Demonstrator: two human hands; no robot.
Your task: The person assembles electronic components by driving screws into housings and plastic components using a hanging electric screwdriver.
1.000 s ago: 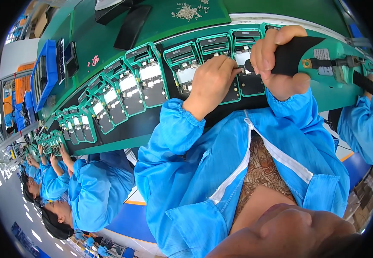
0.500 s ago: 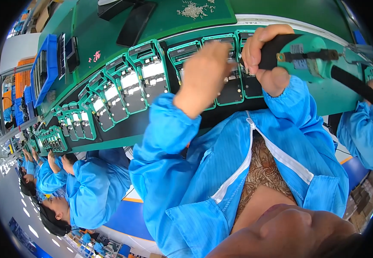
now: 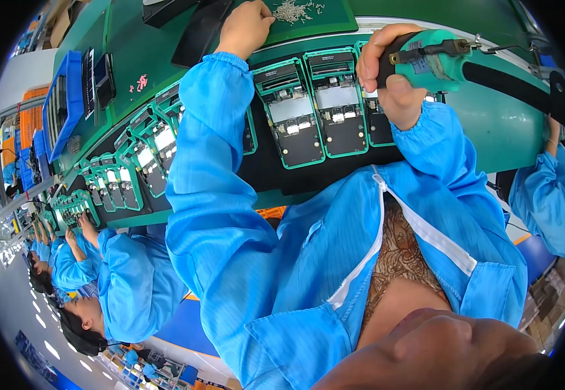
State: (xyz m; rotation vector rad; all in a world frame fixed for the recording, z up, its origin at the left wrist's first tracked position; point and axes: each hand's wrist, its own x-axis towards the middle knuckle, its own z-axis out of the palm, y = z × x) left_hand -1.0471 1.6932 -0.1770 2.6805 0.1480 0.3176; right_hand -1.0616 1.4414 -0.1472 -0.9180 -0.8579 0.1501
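My left hand [image 3: 244, 27] reaches to the far side of the bench, its fingertips drawn together at the edge of a pile of small silvery screws [image 3: 290, 12]. Whether a screw is between them is too small to see. My right hand [image 3: 391, 71] is wrapped around the black grip of a green electric screwdriver [image 3: 435, 60], raised over the row of parts; its tip is hidden. Below lie green-framed device housings with black boards, among them one housing [image 3: 290, 117] and a second housing [image 3: 337, 107] beside it.
More housings [image 3: 116, 179] run along the bench to the left. A black tray [image 3: 198, 36] lies beside my left hand. Pink bits [image 3: 140, 83] and a blue bin [image 3: 66, 107] are further left. A thick black cable [image 3: 510, 81] trails from the screwdriver. Co-workers in blue sit on both sides.
My left hand has moved from over the housings, far and to the left, to the screw pile. My right hand with the screwdriver has shifted slightly left.
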